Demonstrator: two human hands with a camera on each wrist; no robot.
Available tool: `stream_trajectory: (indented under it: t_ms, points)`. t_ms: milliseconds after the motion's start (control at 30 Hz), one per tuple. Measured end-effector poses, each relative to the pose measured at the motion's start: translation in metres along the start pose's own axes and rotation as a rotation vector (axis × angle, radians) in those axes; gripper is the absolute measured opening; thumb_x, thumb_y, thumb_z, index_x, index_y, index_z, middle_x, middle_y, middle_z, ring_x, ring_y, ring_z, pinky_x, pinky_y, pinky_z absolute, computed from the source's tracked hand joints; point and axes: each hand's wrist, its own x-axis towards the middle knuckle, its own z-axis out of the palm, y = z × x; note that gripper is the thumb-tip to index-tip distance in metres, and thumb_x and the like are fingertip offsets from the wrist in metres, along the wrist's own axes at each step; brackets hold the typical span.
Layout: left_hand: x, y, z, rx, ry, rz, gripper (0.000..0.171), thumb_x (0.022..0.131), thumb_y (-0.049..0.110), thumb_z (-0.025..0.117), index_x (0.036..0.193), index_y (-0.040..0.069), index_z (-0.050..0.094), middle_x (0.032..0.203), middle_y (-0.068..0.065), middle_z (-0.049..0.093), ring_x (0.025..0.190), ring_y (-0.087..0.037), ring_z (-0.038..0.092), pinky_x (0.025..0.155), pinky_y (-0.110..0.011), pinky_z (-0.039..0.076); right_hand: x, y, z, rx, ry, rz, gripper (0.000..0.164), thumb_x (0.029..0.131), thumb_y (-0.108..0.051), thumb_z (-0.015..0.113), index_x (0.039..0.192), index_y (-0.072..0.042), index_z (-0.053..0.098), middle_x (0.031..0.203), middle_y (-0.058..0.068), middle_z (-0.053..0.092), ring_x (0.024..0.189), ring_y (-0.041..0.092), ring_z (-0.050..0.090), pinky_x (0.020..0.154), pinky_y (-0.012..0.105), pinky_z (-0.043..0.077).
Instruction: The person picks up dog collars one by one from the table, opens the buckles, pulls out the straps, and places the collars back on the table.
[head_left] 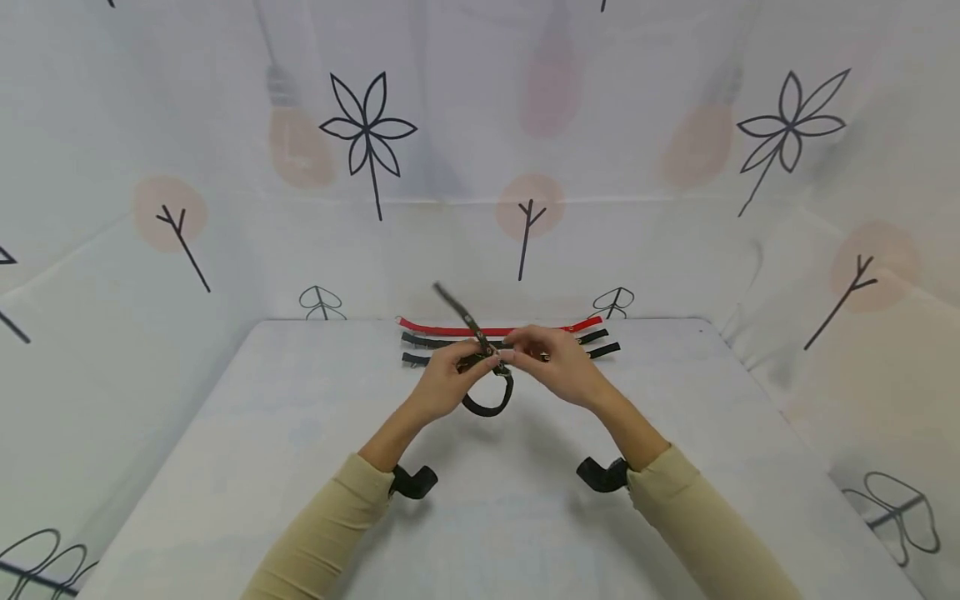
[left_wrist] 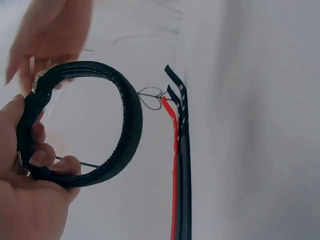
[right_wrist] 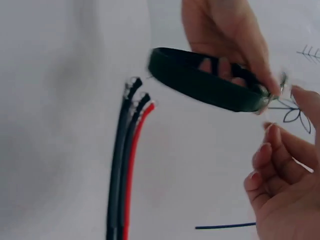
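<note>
A dark collar point(head_left: 487, 411) with a metal buckle is bent into a loop above the table, its free end sticking up, blurred. My left hand point(head_left: 442, 385) grips the collar near the buckle, its fingers curled through the loop in the left wrist view. My right hand point(head_left: 564, 367) is close beside the buckle. In the right wrist view its thumb and loosely bent fingers point(right_wrist: 270, 165) stand apart with nothing between them. Behind the hands, a red collar point(head_left: 495, 331) and two dark collars point(head_left: 435, 342) lie side by side on the table.
The white table point(head_left: 300, 467) meets a patterned cloth backdrop point(head_left: 450, 250) at its far edge, just behind the row of collars. More cloth hangs at both sides. A black wrist mount point(head_left: 415, 482) sits under the left forearm, another point(head_left: 602, 475) by the right.
</note>
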Motion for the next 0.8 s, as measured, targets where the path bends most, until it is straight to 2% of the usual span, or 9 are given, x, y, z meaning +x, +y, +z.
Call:
stream_trajectory:
  t_ms: [133,233,333,367,467,567,633,733,800]
  points:
    - [0.001,0.002,-0.005,-0.032,0.043,-0.02,0.016,0.103,0.023,0.065,0.103,0.009,0.074,0.091,-0.007,0.064,0.08,-0.017,0.054,0.069,-0.03,0.046,-0.009,0.007,0.006,-0.072,-0.065,-0.019,0.014,0.097,-0.029,0.073,0.102,-0.017,0.075,0.077,-0.005,0.061,0.075,0.016,0.052,0.065,0.032,0.043]
    - [0.002,0.002,-0.009,-0.071,0.071,-0.03,0.02,0.103,0.023,0.065,0.107,0.006,0.074,0.093,-0.005,0.065,0.083,-0.016,0.053,0.071,-0.029,0.047,-0.013,0.01,0.008,-0.087,-0.049,-0.038,0.013,0.099,-0.028,0.071,0.1,-0.016,0.076,0.079,-0.002,0.065,0.075,0.017,0.052,0.065,0.033,0.043]
    - [0.003,0.001,-0.014,-0.124,0.141,-0.057,0.024,0.103,0.023,0.065,0.113,0.003,0.075,0.091,-0.005,0.064,0.084,-0.017,0.053,0.072,-0.027,0.047,-0.018,0.015,0.004,-0.095,-0.032,-0.002,0.012,0.099,-0.026,0.071,0.1,-0.015,0.077,0.08,-0.001,0.066,0.077,0.018,0.052,0.065,0.033,0.043]
    - [0.003,0.0,-0.016,-0.152,0.167,-0.072,0.025,0.103,0.022,0.065,0.115,0.003,0.074,0.094,-0.006,0.065,0.087,-0.022,0.055,0.073,-0.027,0.048,-0.019,0.017,0.001,-0.093,-0.037,0.017,0.012,0.099,-0.026,0.071,0.101,-0.015,0.077,0.08,-0.001,0.066,0.077,0.018,0.052,0.064,0.032,0.042]
    - [0.003,0.0,-0.021,-0.192,0.204,-0.11,0.026,0.102,0.022,0.066,0.117,0.002,0.074,0.099,-0.012,0.065,0.091,-0.025,0.057,0.078,-0.03,0.052,-0.023,0.021,-0.005,-0.086,-0.062,0.055,0.013,0.098,-0.025,0.072,0.102,-0.014,0.077,0.08,-0.005,0.065,0.078,0.02,0.052,0.064,0.032,0.042]
    - [0.004,0.002,-0.019,-0.209,0.2,-0.117,0.026,0.102,0.02,0.066,0.117,0.0,0.073,0.105,-0.014,0.066,0.093,-0.025,0.057,0.079,-0.031,0.052,-0.021,0.02,-0.007,-0.099,-0.061,0.041,0.012,0.097,-0.025,0.074,0.102,-0.015,0.077,0.078,-0.007,0.062,0.076,0.019,0.052,0.064,0.032,0.042]
    - [0.004,0.003,-0.015,-0.195,0.177,-0.106,0.024,0.102,0.019,0.066,0.118,0.001,0.073,0.104,-0.011,0.066,0.09,-0.018,0.056,0.077,-0.028,0.05,-0.016,0.016,-0.006,-0.115,-0.044,-0.004,0.011,0.096,-0.024,0.075,0.102,-0.016,0.076,0.076,-0.007,0.058,0.075,0.018,0.05,0.064,0.032,0.041]
    - [0.004,0.004,-0.009,-0.191,0.131,-0.091,0.025,0.103,0.02,0.065,0.119,0.002,0.073,0.101,-0.008,0.065,0.087,-0.017,0.054,0.075,-0.028,0.047,-0.008,0.01,-0.003,-0.128,-0.012,-0.085,0.009,0.095,-0.022,0.075,0.101,-0.015,0.076,0.076,-0.006,0.056,0.073,0.017,0.05,0.064,0.032,0.041]
    - [0.005,0.004,-0.009,-0.194,0.125,-0.089,0.026,0.103,0.021,0.065,0.12,0.003,0.073,0.103,-0.008,0.065,0.088,-0.017,0.055,0.076,-0.029,0.049,-0.006,0.009,-0.004,-0.128,-0.004,-0.119,0.007,0.096,-0.02,0.074,0.1,-0.014,0.076,0.077,-0.006,0.057,0.074,0.017,0.05,0.066,0.032,0.042]
